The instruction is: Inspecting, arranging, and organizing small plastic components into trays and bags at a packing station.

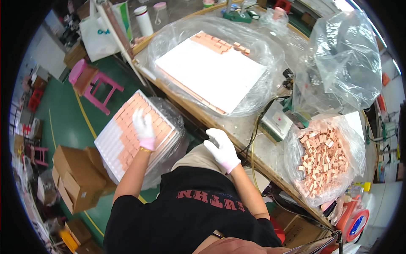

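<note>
Left gloved hand [144, 126] overlies rectangular coppery blocks [130, 106] on ridged white tray [109, 142]; grip unclear. Right gloved hand [220, 148] has grip spread.

1. White gloves [222, 151] looked like matt cloth.
2. Tray blocks [126, 120] looked metallic, coppery, smooth-faced.
3. Ridged tray [107, 142] seemed white plastic, smooth.
4. Clear bag [340, 63] was thin plastic film, crumpled, very glossy.
5. Carton [80, 175] was brown cardboard, matt.
6. Pink chair [98, 89] looked like hard plastic, smooth.
7. Table rim [198, 115] looked wooden, scuffed.
8. Black shirt [160, 216] was matt cloth.
</note>
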`<state>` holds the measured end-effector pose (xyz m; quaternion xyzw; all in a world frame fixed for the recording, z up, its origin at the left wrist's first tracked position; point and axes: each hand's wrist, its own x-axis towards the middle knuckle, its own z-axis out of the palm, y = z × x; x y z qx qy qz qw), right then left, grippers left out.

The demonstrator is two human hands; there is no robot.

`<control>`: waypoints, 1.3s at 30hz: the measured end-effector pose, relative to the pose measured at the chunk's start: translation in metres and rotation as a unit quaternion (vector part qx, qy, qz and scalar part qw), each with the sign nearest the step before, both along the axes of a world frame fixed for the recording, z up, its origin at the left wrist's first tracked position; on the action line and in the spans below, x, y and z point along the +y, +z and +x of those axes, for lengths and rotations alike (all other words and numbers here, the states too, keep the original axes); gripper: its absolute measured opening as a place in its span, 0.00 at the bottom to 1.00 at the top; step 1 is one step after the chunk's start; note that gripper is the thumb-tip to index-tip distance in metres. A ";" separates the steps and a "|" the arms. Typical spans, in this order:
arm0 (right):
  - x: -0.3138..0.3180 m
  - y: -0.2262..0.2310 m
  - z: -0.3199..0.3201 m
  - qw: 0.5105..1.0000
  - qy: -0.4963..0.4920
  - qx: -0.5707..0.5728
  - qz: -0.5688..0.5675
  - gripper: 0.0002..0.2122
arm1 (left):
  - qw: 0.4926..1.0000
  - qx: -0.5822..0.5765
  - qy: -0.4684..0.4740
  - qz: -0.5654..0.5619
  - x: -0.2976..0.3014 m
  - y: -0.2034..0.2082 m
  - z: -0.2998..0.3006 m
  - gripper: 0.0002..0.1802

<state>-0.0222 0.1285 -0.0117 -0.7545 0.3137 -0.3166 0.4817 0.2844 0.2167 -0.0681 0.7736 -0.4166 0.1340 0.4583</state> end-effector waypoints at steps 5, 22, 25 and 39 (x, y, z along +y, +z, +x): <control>-0.010 0.021 -0.048 0.977 -0.136 0.006 -0.162 0.14 | 0.954 0.063 -0.292 -0.001 -0.166 0.087 -0.059 0.24; -0.022 -0.012 -0.182 0.862 -0.429 0.202 -0.177 0.12 | 0.573 -0.432 -0.297 0.630 -0.487 0.126 -0.065 0.62; -0.024 -0.011 -0.182 0.865 -0.431 0.198 -0.164 0.12 | 0.570 -0.479 -0.295 0.599 -0.488 0.136 -0.070 0.63; -0.028 -0.010 -0.179 0.861 -0.421 0.220 -0.181 0.11 | 0.702 -0.361 -0.375 0.487 -0.443 0.152 -0.060 0.18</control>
